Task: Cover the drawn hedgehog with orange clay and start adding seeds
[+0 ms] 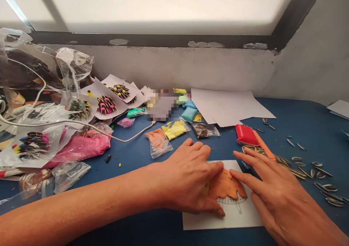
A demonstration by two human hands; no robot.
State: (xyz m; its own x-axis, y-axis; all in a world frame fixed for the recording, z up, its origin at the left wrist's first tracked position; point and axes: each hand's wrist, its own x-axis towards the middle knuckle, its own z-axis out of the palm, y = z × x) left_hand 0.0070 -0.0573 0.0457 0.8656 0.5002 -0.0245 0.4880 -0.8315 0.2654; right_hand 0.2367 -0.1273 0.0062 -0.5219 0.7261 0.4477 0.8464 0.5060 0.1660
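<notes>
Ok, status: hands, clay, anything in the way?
Left hand and right hand touching orange clay. Clay covers part of drawing, lower strip bare. Loose seeds beside right hand, off the clay.

- Blue tabletop (136, 228), carrying a white card (201, 221) with a drawing, used as landmark below.
- Right of the card: striped seeds (335, 202), scattered singly and in small clusters.
- Just beyond the card's right side: a red packet (247, 135), with an orange strip (265, 146) beside it.
- Beyond the card, near it: a dark brown packet (203, 130).
- Beyond and left of the card: an orange packet (159, 142), touching a yellow packet (174, 129).
- Well beyond the card: overlapping white sheets (226, 106).
- Farther left of the card: a white cable (122, 141), a yellow crumb (120, 165), a black bit (108, 158).
- Left, well apart from the card: a clear plastic bag (69, 175).
</notes>
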